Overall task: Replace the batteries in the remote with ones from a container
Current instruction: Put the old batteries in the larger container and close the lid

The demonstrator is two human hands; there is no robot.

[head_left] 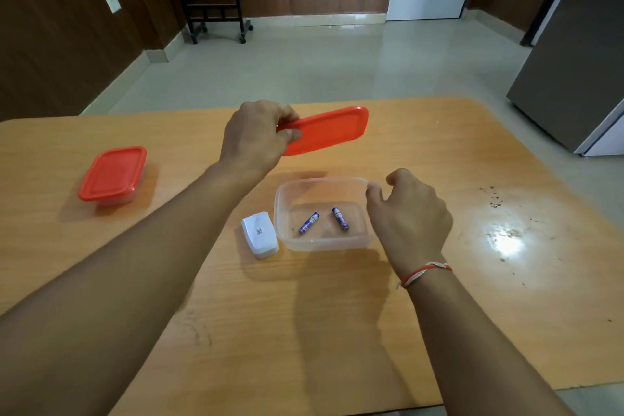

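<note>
The left hand (256,136) pinches the red lid (329,130) aloft. The right hand (407,213), loosely curled, touches the open container's (287,213) right rim, nearer the two batteries (309,223) lying lengthwise inside, just to its left.

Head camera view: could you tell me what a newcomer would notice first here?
The red lid, held up in the left hand over the table's middle. Below it, the open clear container holds two blue batteries, with the right hand at its rim.
</note>
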